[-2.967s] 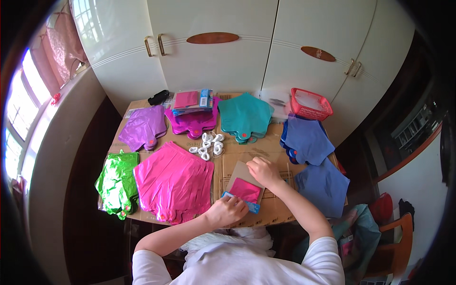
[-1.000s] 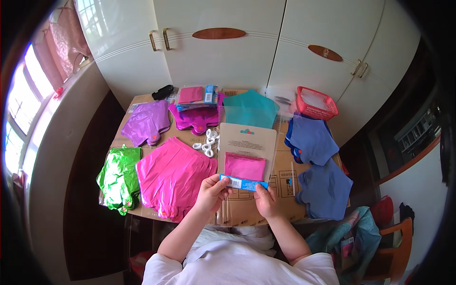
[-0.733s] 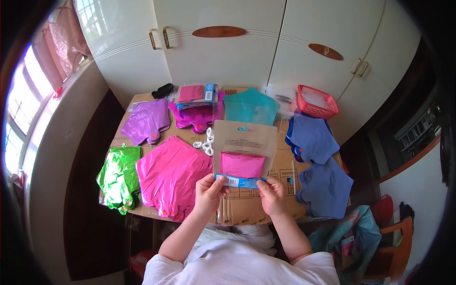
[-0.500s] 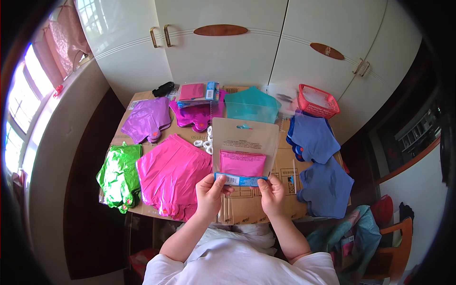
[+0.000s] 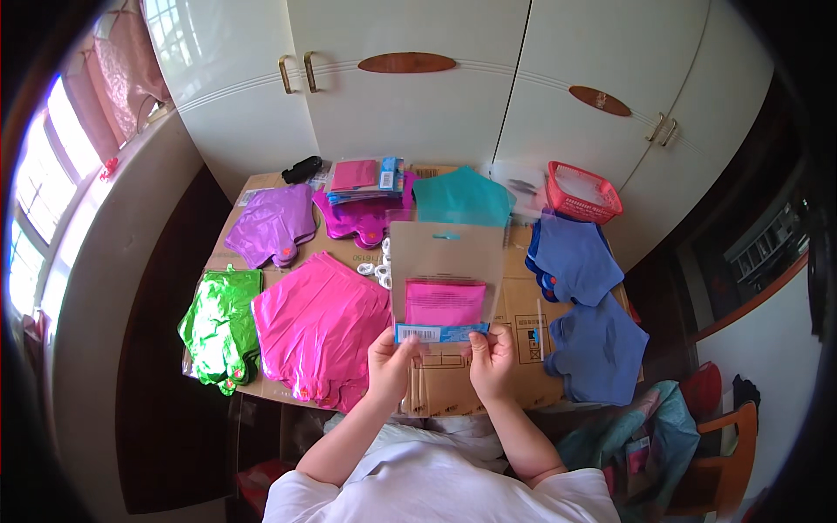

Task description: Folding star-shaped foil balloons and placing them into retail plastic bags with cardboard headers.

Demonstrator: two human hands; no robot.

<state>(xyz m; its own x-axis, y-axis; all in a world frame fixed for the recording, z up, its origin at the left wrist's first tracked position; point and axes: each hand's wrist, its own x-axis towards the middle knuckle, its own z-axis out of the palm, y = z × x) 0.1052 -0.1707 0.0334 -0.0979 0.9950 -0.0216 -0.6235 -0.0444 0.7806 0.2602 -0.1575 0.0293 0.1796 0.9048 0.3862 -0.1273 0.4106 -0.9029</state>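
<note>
Holding flat clear packet [image 5: 446, 283] upright above bench [image 5: 523, 318], both hands pinching bottom edge: left hand [image 5: 390, 359] at left corner, right hand [image 5: 491, 357] at right corner. Folded pink foil piece sits low inside packet, blue strip beneath. Step judged: packet being sealed or checked at bottom edge. Next move likely needs steady two-hand grip. Pink foil stack [image 5: 318, 327] lies just left; blue foil stack [image 5: 597, 349] right.

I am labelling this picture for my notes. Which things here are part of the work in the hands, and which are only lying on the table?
In hand:
left hand
right hand
clear packet with a folded pink piece inside, held up by both hands

Lying about:
pink foil stack
green foil stack
purple foil piece
teal foil piece
blue foil pieces
red basket
white rings
</note>
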